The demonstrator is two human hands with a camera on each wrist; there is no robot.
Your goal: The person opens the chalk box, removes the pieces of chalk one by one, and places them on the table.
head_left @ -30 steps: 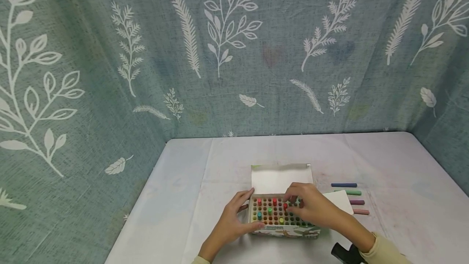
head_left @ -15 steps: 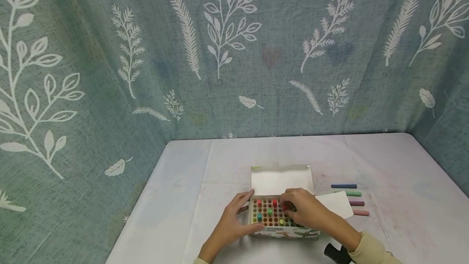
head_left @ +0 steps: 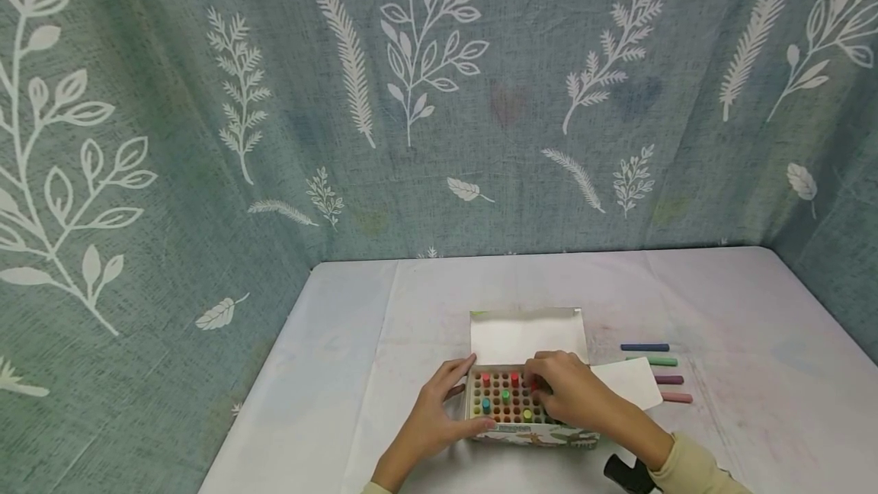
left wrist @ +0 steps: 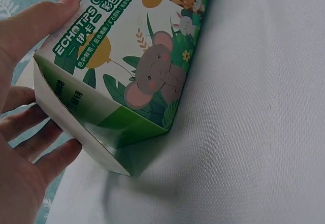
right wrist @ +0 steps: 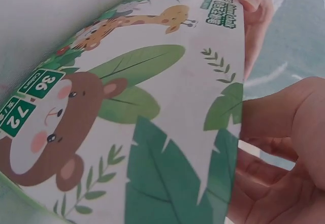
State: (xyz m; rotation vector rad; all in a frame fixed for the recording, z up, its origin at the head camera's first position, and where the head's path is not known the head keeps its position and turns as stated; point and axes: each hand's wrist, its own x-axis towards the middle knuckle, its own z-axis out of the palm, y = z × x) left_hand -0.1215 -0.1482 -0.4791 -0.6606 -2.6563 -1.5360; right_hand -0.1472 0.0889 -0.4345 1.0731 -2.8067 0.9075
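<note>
A printed cardboard box of coloured chalk [head_left: 517,435] stands with its lid [head_left: 524,335] raised. Several chalks poke up from its grid of holes, among them a green chalk [head_left: 505,396] and a teal chalk [head_left: 485,405]. My left hand [head_left: 434,414] grips the box's left end, thumb on the front edge, fingers spread by the side flap [left wrist: 81,127]. Over the right part of the grid, my right hand [head_left: 572,393] pinches a red chalk [head_left: 533,386], whose lower end is hidden. In the right wrist view the box front [right wrist: 152,82] blocks the fingertips.
Right of the box lie a blue chalk stick [head_left: 645,347], a green one [head_left: 661,361], a purple one [head_left: 668,380] and a pink one [head_left: 677,397]. A white side flap [head_left: 627,382] sticks out nearby. A black object [head_left: 627,473] sits under the right sleeve. Patterned cloth [head_left: 439,174] hangs behind the table.
The right hand has shifted slightly left and lower over the grid, its fingers closing round the red chalk. For the last half second it has barely moved. The left hand stays put.
</note>
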